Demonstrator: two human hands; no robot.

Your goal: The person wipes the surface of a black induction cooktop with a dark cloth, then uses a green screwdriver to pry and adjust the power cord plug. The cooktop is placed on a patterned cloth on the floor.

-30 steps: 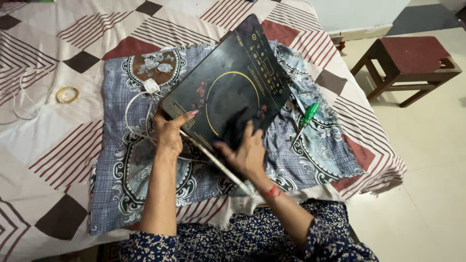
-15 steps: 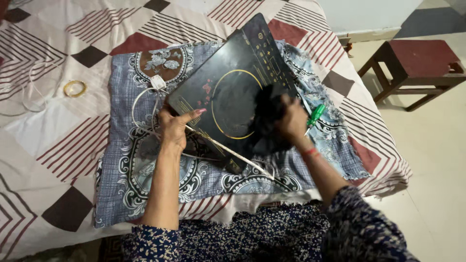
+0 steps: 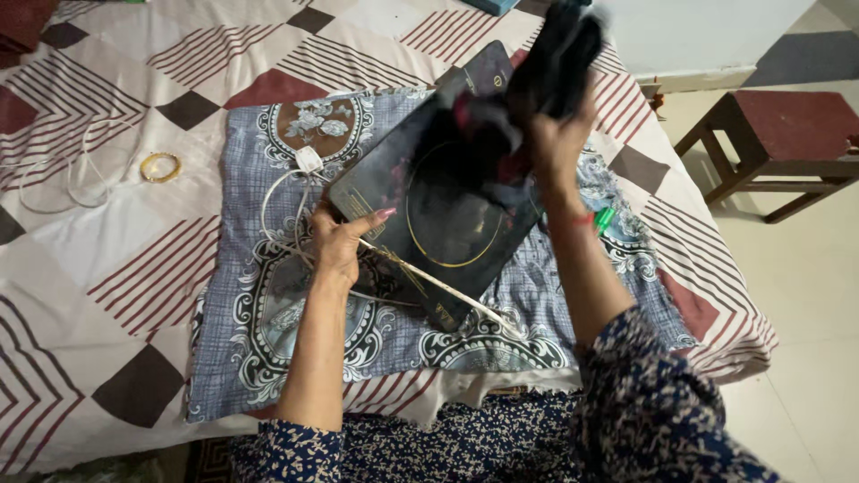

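- surface: i see a bed (image 3: 107, 268) under a sheet of maroon stripes and dark diamonds; a blue-grey patterned cloth (image 3: 295, 349) is spread over its middle.
- room: pale tiled floor (image 3: 805, 295) to the right, with a dark wooden stool (image 3: 778, 134) with a maroon top standing well apart from the bed.
- edges: near edge of the bed runs along the bottom of view, right edge drops to the floor; open floor lies between bed and stool.
- induction cooktop (image 3: 447, 210): black, flat, gold ring on its glass, tilted up on the patterned cloth, far corner raised.
- left hand (image 3: 344, 241): fingers closed on the cooktop's near left edge, thumb on top.
- right hand (image 3: 555, 148): raised over the cooktop, clenched on a black rag (image 3: 537, 80); rag is blurred and hangs onto the glass.
- white cord (image 3: 286, 201): loops on the cloth left of the cooktop, ending in a white plug.
- green-handled tool (image 3: 606, 217): just beside the right wrist, mostly hidden.
- gold bangle (image 3: 161, 167) and a thin white cable (image 3: 72, 174) lie on the sheet at far left.
- labels: small pale print along the cooktop's edge, too small to tell.
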